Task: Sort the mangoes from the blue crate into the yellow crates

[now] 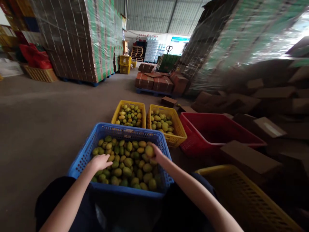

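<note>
A blue plastic crate (125, 190) stands between my knees, filled with green and yellow lemons (127, 162). My left hand (100, 162) rests low over the fruit on the left side, fingers stretched out, holding nothing. At the crate's right side, my right hand (156, 152) grips a yellowish lemon (149, 150) just above the others. Part of that hand's fingers is hidden behind the fruit. Beyond the far rim are two yellow crates, the left one (144, 112) and the right one (181, 127), both holding similar lemons.
On the right are a red bin (193, 141), a yellow crate (241, 190) and scattered cardboard (251, 158). Boxes (154, 83) sit on a blue pallet ahead. Tall wrapped stacks rise at left (72, 38) and right (224, 42). Concrete floor (48, 112) extends left.
</note>
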The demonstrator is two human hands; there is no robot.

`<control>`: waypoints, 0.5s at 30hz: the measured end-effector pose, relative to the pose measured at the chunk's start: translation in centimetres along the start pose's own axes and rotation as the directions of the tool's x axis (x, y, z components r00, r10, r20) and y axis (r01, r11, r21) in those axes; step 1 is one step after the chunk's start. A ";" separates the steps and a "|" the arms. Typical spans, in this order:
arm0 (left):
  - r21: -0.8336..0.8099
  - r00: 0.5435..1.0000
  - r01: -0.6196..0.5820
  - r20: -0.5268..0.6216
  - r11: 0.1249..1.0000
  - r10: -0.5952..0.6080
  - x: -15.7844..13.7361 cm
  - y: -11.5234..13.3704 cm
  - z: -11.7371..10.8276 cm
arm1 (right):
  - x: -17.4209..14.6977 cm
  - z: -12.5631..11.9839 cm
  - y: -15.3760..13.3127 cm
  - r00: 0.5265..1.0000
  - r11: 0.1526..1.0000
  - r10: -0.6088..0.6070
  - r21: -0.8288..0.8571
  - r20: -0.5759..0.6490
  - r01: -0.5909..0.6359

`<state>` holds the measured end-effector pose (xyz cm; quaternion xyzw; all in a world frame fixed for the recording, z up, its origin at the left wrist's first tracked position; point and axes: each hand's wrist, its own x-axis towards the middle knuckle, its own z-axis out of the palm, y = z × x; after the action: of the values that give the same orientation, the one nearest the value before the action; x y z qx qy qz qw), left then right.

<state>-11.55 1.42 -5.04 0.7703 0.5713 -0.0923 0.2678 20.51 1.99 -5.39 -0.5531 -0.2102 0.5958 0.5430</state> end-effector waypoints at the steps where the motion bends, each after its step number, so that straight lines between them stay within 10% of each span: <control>1: 0.002 1.000 0.004 0.021 1.000 -0.005 -0.2 0.2 -0.2 | 0.9 -0.5 -2.6 0.997 1.000 0.020 -0.006 -0.074 -0.021; 7: 0.013 0.996 -0.017 0.089 1.000 0.015 -1.0 1.5 -1.4 | 3.8 -2.3 -11.2 0.948 0.994 0.057 -0.069 -0.314 -0.083; 15: -0.096 1.000 0.007 0.022 0.995 -0.005 0.0 -0.8 1.6 | 2.2 -0.6 -4.3 0.988 0.990 0.108 -0.075 -0.106 -0.117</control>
<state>-11.99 0.71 -6.66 0.7537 0.5744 -0.0741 0.3105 23.29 5.07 -2.88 -0.6152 -0.1746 0.5876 0.4958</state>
